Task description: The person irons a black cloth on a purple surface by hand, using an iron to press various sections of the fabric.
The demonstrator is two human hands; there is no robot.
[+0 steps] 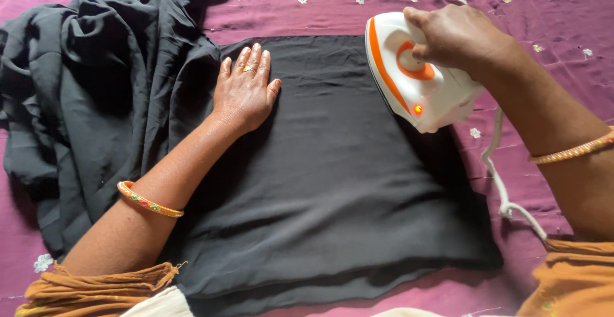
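Purple embroidered bedsheet [358,10] underneath

My left hand [245,90] lies flat, palm down, fingers together and pointing away from me, forearm stretched straight. My right hand [455,36] is curled closed in a grip, wrist bent inward, forearm angling in from the right.

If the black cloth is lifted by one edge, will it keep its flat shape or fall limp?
Probably limp: the black cloth heaps in soft folds beside the left hand. It looks thin and light. It may slide under the iron, as the hand presses it flat.
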